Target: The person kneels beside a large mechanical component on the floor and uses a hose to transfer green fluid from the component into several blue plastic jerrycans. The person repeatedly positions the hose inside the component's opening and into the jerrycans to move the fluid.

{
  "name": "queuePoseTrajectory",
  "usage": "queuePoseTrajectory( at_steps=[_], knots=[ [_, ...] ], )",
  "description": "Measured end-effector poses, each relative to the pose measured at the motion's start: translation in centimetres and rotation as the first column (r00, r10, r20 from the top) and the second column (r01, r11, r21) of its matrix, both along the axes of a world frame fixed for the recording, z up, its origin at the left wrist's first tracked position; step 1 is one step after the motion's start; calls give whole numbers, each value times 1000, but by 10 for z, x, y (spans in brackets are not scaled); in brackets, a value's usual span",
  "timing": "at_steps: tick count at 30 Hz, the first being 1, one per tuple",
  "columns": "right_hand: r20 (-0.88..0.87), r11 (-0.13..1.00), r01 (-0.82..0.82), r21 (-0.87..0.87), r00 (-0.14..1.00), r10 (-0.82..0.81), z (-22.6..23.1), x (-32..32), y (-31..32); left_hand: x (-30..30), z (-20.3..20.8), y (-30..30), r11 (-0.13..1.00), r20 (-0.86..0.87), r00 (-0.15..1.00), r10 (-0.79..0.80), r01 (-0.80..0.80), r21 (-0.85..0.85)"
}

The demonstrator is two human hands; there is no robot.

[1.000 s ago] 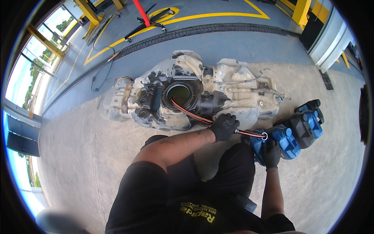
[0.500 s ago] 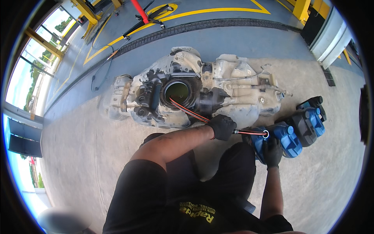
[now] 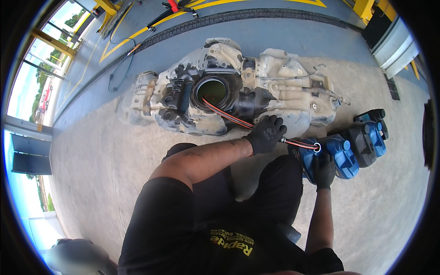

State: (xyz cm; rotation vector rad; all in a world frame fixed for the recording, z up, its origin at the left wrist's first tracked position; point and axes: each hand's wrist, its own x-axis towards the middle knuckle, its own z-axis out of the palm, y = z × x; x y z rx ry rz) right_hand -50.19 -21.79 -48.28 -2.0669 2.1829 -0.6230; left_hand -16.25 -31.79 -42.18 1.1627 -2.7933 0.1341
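A dirty grey-and-black fuel tank [image 3: 288,110] lies across the floor ahead, with greenish-brown liquid visible through its round opening [image 3: 211,93]. One end of a red-and-black striped hose [image 3: 229,118] dips into that opening. My left hand [image 3: 266,134], in a black glove, is closed around the hose's middle, hiding that stretch. Past a metal clamp, the hose ends in the ringed mouth of a blue jug [image 3: 308,160] on the right. My right hand [image 3: 324,170], gloved too, is closed on the top of this jug by its mouth; its fingers are partly hidden.
Right of the held jug stand another blue jug [image 3: 346,158], a black jug [image 3: 362,144] and more jugs behind. A floor grate [image 3: 256,16] runs across the far side. An air hose [image 3: 111,80] lies at left. Yellow lift posts [image 3: 364,11] stand farther back.
The whole scene sits slightly higher in the picture, as my view has tilted. My left hand's fingers look a little looser and more raised on the hose. My right hand stays at the jug.
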Motion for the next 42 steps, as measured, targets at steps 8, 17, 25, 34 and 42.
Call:
queuePoseTrajectory(
  at_steps=[8,17,25,34,42],
  knots=[
    [24,999,3,35,1000,-3,0,0,-1,5,-15,-7,994,-4,996,-84,84,72],
    [-2,1000,-4,9,1000,4,3,4,-1,9,-7,-17,911,-114,990,-85,124,394],
    [-23,999,-3,37,1000,4,1,2,-2,8,0,-22,889,-88,994,-57,91,449],
    [-14,999,-22,44,1000,23,-2,0,-3,8,-9,-18,967,-118,989,-86,112,229],
    [4,999,-28,20,1000,28,0,3,-3,9,-17,-14,970,-148,986,-74,105,217]
  ],
)
